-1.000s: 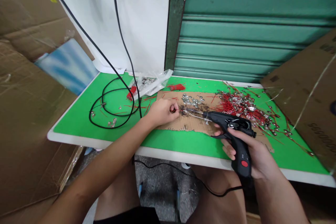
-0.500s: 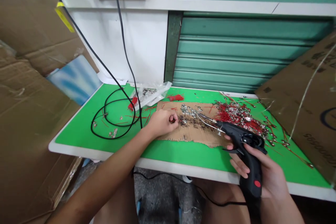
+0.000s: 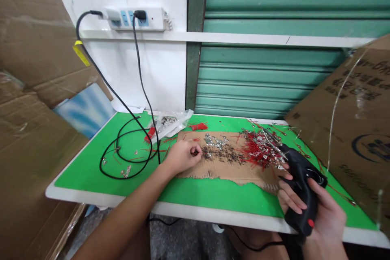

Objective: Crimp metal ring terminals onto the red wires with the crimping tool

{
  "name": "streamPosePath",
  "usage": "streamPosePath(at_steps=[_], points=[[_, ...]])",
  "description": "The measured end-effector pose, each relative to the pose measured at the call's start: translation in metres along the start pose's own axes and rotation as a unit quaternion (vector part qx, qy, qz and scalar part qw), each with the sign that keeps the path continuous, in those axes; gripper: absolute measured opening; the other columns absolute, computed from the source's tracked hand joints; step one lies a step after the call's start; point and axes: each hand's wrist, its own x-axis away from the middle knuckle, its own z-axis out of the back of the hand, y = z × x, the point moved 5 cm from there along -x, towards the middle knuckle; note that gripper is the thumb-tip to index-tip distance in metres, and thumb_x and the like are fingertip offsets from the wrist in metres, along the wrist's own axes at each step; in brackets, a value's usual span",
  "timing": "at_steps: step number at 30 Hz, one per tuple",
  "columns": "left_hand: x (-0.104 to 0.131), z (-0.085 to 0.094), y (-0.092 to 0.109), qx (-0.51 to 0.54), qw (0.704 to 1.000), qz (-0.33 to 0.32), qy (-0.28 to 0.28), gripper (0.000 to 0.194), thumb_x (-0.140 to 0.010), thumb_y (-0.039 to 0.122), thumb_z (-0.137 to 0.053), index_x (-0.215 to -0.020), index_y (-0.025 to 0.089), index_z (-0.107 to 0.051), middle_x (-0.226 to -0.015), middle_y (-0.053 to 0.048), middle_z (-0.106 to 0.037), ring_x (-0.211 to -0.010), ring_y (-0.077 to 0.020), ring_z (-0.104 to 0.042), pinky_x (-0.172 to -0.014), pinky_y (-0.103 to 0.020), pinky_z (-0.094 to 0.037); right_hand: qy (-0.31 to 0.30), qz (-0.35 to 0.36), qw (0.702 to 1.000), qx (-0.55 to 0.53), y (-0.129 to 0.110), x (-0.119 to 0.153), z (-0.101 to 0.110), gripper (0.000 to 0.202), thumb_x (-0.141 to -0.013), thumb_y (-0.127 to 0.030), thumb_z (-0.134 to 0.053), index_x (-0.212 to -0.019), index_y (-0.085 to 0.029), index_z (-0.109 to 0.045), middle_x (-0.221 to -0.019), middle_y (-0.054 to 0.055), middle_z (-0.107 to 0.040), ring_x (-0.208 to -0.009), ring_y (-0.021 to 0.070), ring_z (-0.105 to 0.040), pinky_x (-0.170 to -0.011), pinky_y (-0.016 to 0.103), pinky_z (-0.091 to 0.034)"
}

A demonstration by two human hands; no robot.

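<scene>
My left hand [image 3: 184,155] is closed at the left part of a scorched cardboard sheet [image 3: 222,173], its fingertips pinched around something too small to make out. Small silver metal pieces [image 3: 215,141] lie on the cardboard just right of it. My right hand [image 3: 317,207] grips a black soldering gun [image 3: 304,183] with a red dot on its handle. The gun's metal tip reaches over a heap of red wires with silver ends [image 3: 263,148], at the right end of the cardboard.
Black cable [image 3: 105,176] loops over the green tabletop [image 3: 82,162] at left. Behind it are a clear plastic bag [image 3: 175,124] and a red wire bundle [image 3: 199,126]. Cardboard boxes flank both sides, and a power strip [image 3: 158,18] hangs on the wall.
The soldering gun in my right hand has moved right, its tip leaving the silver pieces for the red wire heap. My left hand stays pinched at the cardboard. The view has tilted up.
</scene>
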Motion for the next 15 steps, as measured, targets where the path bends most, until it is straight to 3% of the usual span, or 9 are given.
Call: streamPosePath(at_steps=[4, 11, 15], points=[[0.000, -0.002, -0.004, 0.007, 1.000, -0.004, 0.000, 0.010, -0.081, 0.021, -0.069, -0.080, 0.022, -0.079, -0.073, 0.000, -0.071, -0.068, -0.0137, -0.061, -0.062, -0.023, -0.040, 0.010, 0.017, 1.000, 0.002, 0.003, -0.004, 0.000, 0.022, -0.083, -0.038, -0.070, -0.099, -0.024, -0.073, -0.082, 0.004, -0.053, -0.046, 0.0089, -0.016, -0.030, 0.024, -0.031], [0.000, -0.004, -0.011, 0.018, 1.000, 0.003, 0.001, 0.011, -0.081, 0.023, -0.071, -0.083, 0.024, -0.082, -0.071, 0.001, -0.068, -0.065, -0.0131, -0.057, -0.060, -0.024, -0.035, -0.002, -0.005, 1.000, -0.008, 0.000, 0.003, -0.012, 0.020, -0.084, -0.036, -0.071, -0.099, -0.024, -0.071, -0.081, 0.001, -0.051, -0.046, 0.0072, -0.019, -0.034, 0.018, -0.036], [0.000, 0.000, -0.007, 0.018, 1.000, 0.000, 0.004, 0.011, -0.080, 0.020, -0.070, -0.082, 0.022, -0.081, -0.071, 0.001, -0.068, -0.069, -0.0139, -0.059, -0.062, -0.024, -0.037, -0.016, 0.005, 0.999, 0.029, -0.004, 0.008, -0.018, 0.023, -0.085, -0.039, -0.070, -0.102, -0.024, -0.072, -0.081, 0.002, -0.051, -0.045, 0.0083, -0.020, -0.032, 0.021, -0.036]])
